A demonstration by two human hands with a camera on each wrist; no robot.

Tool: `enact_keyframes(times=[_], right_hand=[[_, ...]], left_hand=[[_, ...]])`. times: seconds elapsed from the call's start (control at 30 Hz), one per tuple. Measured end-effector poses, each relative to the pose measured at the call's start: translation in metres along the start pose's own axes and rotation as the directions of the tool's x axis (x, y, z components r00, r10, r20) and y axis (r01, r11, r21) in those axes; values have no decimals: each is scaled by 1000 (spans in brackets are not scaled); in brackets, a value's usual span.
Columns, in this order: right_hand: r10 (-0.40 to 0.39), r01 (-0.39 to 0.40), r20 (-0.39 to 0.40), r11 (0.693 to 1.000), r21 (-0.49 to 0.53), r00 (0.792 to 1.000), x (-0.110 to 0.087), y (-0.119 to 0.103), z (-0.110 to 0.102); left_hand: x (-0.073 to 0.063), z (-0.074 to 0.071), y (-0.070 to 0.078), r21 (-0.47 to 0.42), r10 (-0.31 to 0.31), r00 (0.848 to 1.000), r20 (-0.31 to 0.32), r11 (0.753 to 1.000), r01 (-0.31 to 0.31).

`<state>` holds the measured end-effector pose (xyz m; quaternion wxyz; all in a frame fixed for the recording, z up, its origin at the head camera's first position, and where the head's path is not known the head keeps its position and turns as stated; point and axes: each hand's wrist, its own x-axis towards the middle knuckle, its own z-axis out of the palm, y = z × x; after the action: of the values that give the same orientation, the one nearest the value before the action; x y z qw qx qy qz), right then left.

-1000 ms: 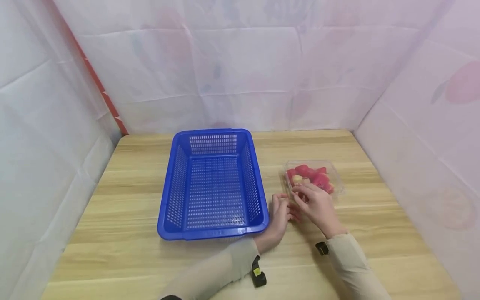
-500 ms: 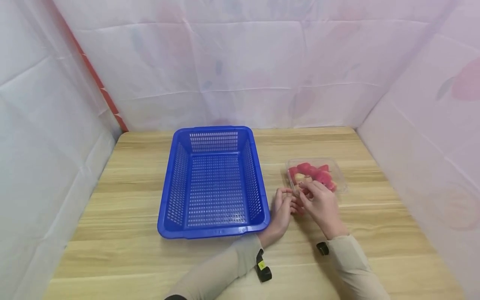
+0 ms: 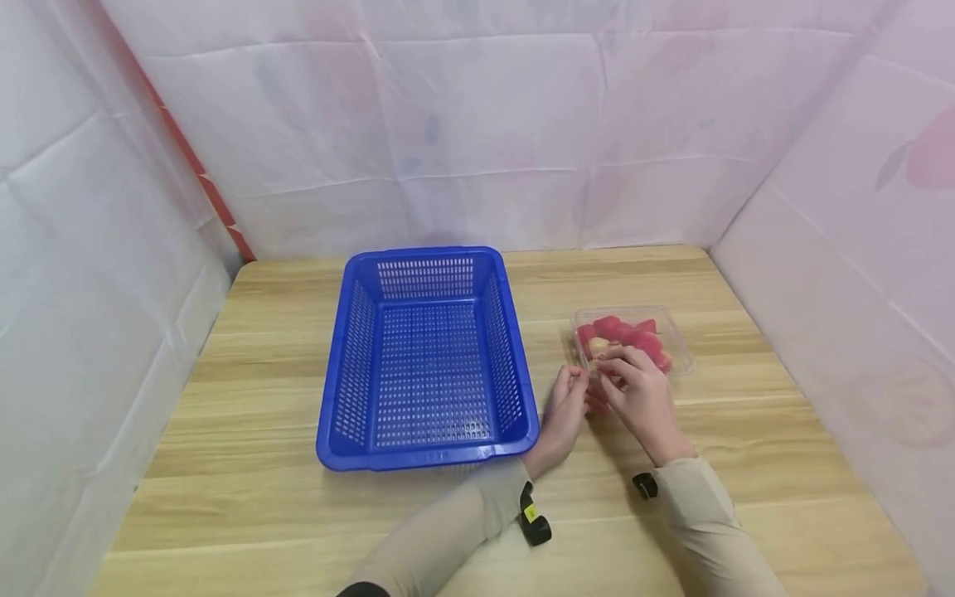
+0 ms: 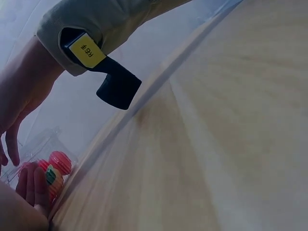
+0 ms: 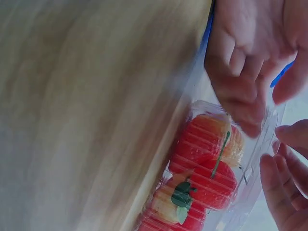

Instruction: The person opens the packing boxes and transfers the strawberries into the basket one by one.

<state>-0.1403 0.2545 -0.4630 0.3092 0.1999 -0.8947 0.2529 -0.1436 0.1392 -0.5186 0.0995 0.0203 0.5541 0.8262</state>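
A clear plastic box (image 3: pixel 676 340) sits on the right part of the table, holding several red and yellow fruit-like pieces (image 3: pixel 643 337), some with green stems or leaves. Both hands meet at its near left corner. My left hand (image 3: pixel 565 414) holds the box's end, its fingers (image 5: pixel 238 91) curled close against the plastic. Above it my right hand (image 3: pixel 643 402) pinches at the rim, thumb and fingers (image 5: pixel 276 185) close around the edge. In the left wrist view the right hand reaches down from above, and the left palm partly hides the fruit-like pieces (image 4: pixel 58 161).
A large blue mesh basket (image 3: pixel 428 458) stands left of the hands, its near right corner above the left wrist. Pale wood tabletop (image 3: pixel 224 398) lies around it. White patterned sheets (image 3: pixel 477 141) wall in the back and sides.
Both hands have stayed at the box's near left corner. The left fingers have drawn in closer to the corner, and the right fingers have shifted slightly at the rim.
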Motion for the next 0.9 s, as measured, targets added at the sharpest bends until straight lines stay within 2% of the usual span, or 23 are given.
enact_keyframes(times=[0.1, 0.23, 0.3, 0.4, 0.53, 0.6, 0.77, 0.9], right_hand=[[9, -9, 10, 1000, 26, 1000, 1, 1, 1], [11, -12, 18, 999, 50, 1000, 2, 3, 2], [-4, 3, 22, 998, 62, 1000, 2, 4, 3], [-34, 31, 28, 994, 100, 999, 2, 6, 5], [-66, 61, 32, 989, 137, 997, -1, 5, 6], [-77, 73, 32, 991, 113, 996, -4, 3, 6], [-76, 76, 34, 997, 0, 996, -10, -4, 6], [-88, 90, 44, 995, -52, 995, -11, -6, 6]], left_hand=[[4, 3, -1, 17, -18, 999, -31, 1000, 19], [5, 5, 0, -12, -36, 999, -40, 999, 35], [5, 5, 0, 0, -33, 998, -50, 999, 33], [3, 2, 1, 95, 8, 997, -77, 995, -1], [1, -1, 3, 247, 77, 991, -107, 968, -49], [0, -2, 2, 274, 93, 989, -116, 960, -58], [2, -1, 0, 258, 113, 986, -127, 963, -77], [3, 1, -1, 211, 90, 984, -154, 976, -57]])
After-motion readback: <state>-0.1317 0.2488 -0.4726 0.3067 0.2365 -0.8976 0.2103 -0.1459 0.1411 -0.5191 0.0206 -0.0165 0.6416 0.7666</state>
